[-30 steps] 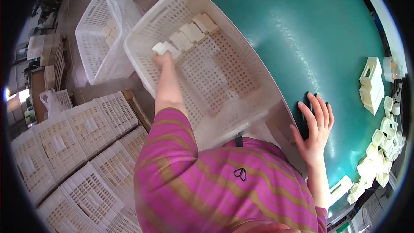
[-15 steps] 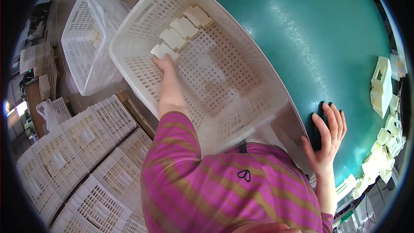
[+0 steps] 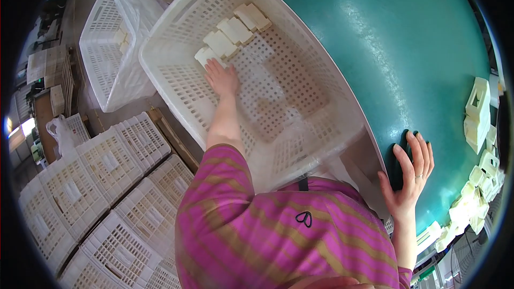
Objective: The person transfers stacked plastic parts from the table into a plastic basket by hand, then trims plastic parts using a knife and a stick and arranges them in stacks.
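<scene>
My left hand [image 3: 223, 78] reaches down into a large white plastic crate [image 3: 176, 32] lined with clear film. Its fingers are stretched out and its fingertips touch the near end of a cream plastic part [image 3: 205, 55]. That part is the nearest in a row along the crate's left side, with another cream part [image 3: 220, 43] right behind it and more beyond. My right hand [image 3: 411, 174] lies open on the edge of the green tabletop [image 3: 342, 48], fingers spread, holding nothing. Its palm is hidden from view.
A pile of cream plastic parts [image 3: 471, 203] lies along the table's right edge, with a taller hollow part [image 3: 476, 115] above it. Left of the crate stands another film-lined crate [image 3: 101, 48]. Stacked white crates [image 3: 101, 166] fill the lower left.
My left hand has loosened its hold on the nearest cream part and turned palm-down with fingers extended. The part stays at the row's near end. My right hand stays on the table.
</scene>
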The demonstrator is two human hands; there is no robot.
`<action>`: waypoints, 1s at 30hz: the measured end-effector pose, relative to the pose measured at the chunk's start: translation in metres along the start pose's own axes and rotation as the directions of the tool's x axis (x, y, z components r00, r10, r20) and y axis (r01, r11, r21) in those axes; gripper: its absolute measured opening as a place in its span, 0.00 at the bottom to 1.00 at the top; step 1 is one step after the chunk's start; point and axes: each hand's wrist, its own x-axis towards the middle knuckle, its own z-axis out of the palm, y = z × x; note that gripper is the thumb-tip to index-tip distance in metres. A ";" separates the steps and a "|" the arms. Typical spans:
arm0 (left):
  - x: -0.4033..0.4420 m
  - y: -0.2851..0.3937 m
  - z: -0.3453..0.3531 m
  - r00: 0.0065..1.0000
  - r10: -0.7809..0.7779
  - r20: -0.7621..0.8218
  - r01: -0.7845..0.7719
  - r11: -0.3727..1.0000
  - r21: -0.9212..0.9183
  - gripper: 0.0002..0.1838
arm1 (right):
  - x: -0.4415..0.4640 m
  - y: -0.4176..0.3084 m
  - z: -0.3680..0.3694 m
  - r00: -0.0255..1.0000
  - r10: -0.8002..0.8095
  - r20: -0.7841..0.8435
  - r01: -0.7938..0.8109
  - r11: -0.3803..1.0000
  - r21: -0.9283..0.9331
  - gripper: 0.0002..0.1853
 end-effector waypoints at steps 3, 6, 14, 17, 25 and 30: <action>0.001 -0.012 0.005 0.998 0.056 -0.014 -0.053 0.987 0.152 0.39 | -0.001 0.001 0.000 1.000 0.003 0.010 -0.003 1.000 -0.001 0.36; 0.018 -0.021 0.013 0.998 0.067 -0.002 -0.063 0.947 0.314 0.38 | 0.000 0.000 -0.001 1.000 0.002 0.004 -0.002 1.000 -0.005 0.36; 0.025 -0.014 0.012 0.995 0.028 -0.093 -0.009 0.981 0.191 0.35 | 0.000 0.001 0.000 1.000 0.006 0.001 -0.006 1.000 -0.003 0.35; 0.032 -0.010 -0.002 0.999 -0.038 0.001 0.036 0.963 0.266 0.35 | 0.001 0.001 -0.004 1.000 0.005 0.004 -0.005 0.999 0.039 0.34; 0.112 -0.045 0.004 0.962 0.105 0.251 -0.199 0.900 0.388 0.43 | -0.015 0.006 -0.011 1.000 0.007 -0.020 -0.003 0.981 0.193 0.33; 0.134 0.174 -0.097 0.798 0.522 -0.300 -0.570 0.816 -0.097 0.29 | -0.032 0.019 0.008 0.943 -0.111 -0.314 0.178 0.965 0.193 0.32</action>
